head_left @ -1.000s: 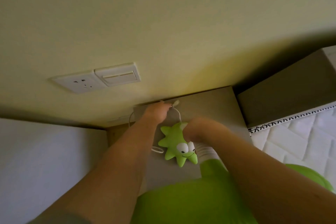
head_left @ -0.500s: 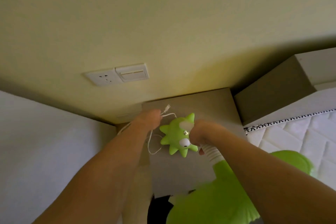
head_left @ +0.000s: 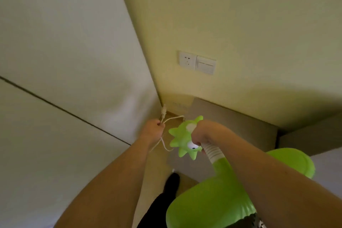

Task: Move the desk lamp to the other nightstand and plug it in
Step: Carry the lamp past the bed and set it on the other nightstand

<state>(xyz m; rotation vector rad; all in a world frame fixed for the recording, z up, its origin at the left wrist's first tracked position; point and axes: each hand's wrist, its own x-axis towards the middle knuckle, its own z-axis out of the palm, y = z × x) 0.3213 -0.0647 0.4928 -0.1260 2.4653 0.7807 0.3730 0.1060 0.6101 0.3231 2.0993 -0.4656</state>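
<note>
The green desk lamp has a star-shaped body with cartoon eyes, a white ribbed neck and a large green shade near the camera. My right hand grips the lamp at the top of its neck, holding it in the air over the grey nightstand. My left hand is closed on the lamp's white cable, and the plug end sticks up above my fist. A white wall socket sits on the wall above the nightstand, with nothing plugged in.
A white light switch is right of the socket. A pale wardrobe panel fills the left side, close to my left arm. A second grey surface lies right of the nightstand. My dark-clad leg shows below on the wooden floor.
The view has swung so the socket now sits higher and more central. Both hands moved left with the lamp and cable, off the nightstand's middle toward its left edge.
</note>
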